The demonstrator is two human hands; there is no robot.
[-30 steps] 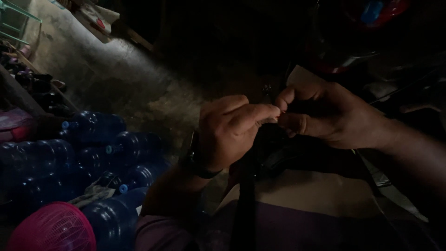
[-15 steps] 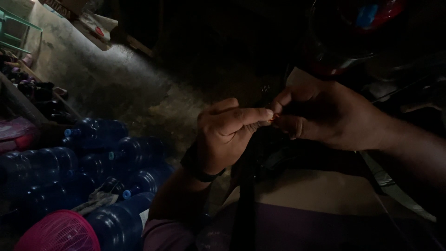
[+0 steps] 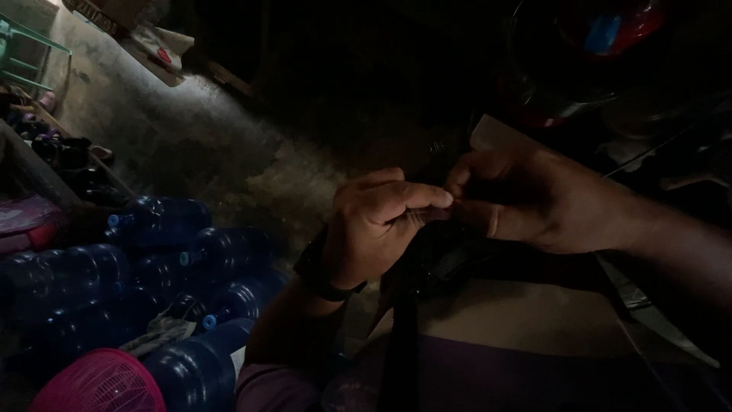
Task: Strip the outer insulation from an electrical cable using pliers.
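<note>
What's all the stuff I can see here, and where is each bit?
Water jugs: several, blue, piled on their sides at lower left.
Basket: one, pink mesh, bottom left corner.
Floor: grey concrete, upper left.
Frame: one, green, top left corner.
Dark strap: one, black, hanging down below the hands.
Small dark item: one, black, under the fingertips; too dim to identify.
Wristwatch: one, black, on the left wrist.
Left hand: centre, fingertips pinched against the right hand.
Right hand: right of centre, fingers curled, meeting the left.
</note>
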